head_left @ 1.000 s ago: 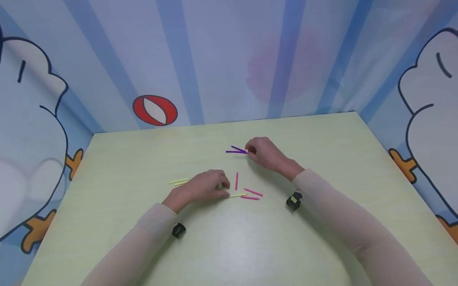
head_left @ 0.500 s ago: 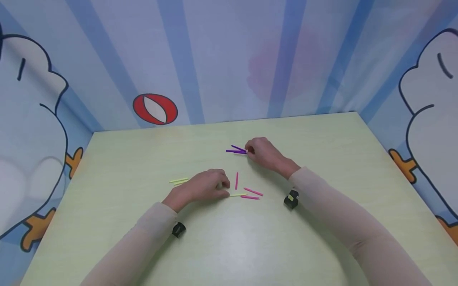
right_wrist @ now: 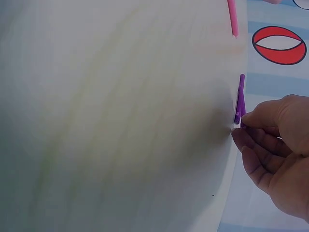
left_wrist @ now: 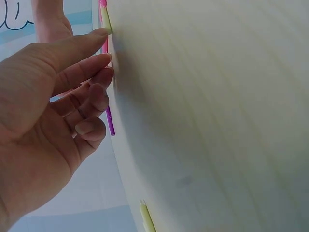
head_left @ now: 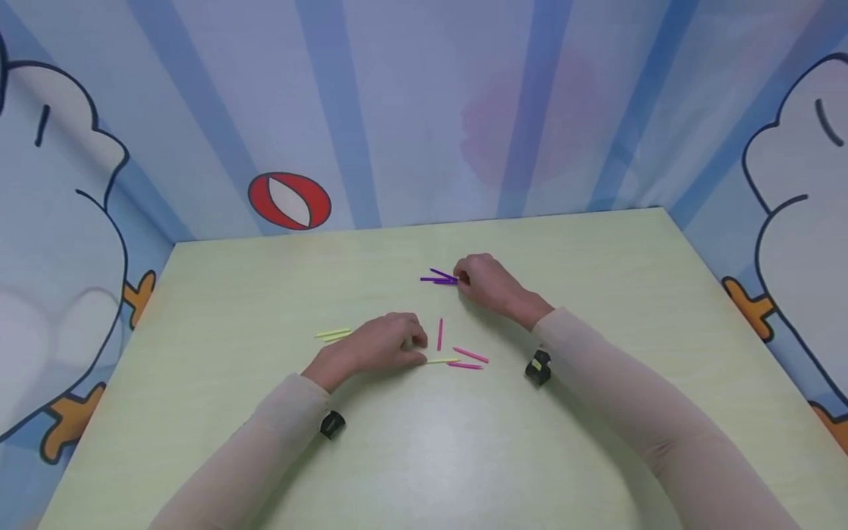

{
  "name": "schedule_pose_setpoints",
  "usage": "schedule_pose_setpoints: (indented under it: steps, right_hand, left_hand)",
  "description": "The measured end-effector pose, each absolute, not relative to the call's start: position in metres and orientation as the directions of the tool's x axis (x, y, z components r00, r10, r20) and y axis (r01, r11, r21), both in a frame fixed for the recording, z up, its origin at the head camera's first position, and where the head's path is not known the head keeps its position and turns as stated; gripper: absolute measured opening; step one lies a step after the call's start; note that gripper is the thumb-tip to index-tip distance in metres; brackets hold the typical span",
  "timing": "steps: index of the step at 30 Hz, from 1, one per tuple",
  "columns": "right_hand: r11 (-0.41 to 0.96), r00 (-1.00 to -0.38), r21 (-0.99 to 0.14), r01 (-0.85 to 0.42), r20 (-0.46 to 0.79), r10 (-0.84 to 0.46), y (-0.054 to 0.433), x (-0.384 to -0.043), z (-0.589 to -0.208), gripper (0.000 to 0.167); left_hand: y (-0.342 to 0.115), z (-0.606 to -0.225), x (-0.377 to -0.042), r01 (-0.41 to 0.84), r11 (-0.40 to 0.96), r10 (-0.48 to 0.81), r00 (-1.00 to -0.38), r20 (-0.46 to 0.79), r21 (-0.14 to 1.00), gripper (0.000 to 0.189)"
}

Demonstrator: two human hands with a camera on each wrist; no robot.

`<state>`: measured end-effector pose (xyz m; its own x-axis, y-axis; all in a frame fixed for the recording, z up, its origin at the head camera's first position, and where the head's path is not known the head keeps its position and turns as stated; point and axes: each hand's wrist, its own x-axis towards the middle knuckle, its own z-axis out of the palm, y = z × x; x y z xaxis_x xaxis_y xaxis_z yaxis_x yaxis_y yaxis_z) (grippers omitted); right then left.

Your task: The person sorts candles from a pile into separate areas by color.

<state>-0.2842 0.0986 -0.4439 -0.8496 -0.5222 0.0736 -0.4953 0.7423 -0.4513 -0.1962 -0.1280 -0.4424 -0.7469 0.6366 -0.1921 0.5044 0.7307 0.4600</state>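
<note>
In the head view, my left hand (head_left: 377,344) rests low over the table with relaxed, bent fingers. Its thumb tip touches one end of a thin yellow stick (head_left: 442,361), and the left wrist view shows the index finger apart from the thumb. Farther back, my right hand (head_left: 493,283) pinches the near end of a thin purple stick (right_wrist: 243,104) between thumb and index finger. Other purple sticks (head_left: 433,279) lie against it, fanned to the left. Between the hands are three pink sticks: one upright in view (head_left: 440,335), two slanted (head_left: 470,355) (head_left: 466,365).
More yellow sticks (head_left: 333,333) lie left of the left hand, partly hidden by it. The pale table (head_left: 424,456) ends at a blue striped backdrop (head_left: 424,110) with a printed red ball (head_left: 289,201). Black wrist cameras (head_left: 538,367) hang at both cuffs.
A third purple stick has come into sight beside the other two at the right fingertips. The right forearm has shifted slightly left. My left hand stays in place on the yellow stick.
</note>
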Motion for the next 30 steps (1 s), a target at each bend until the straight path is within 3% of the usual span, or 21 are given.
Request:
schedule_pose_setpoints:
  steps: [30]
  right_hand:
    - [0.711, -0.833, -0.469, -0.524, 0.106, -0.543, 0.102, -0.27, -0.432, 0.019]
  left_hand:
    - [-0.127, -0.441, -0.198, 0.498, 0.736, 0.633, -0.747, -0.204, 0.458, 0.028]
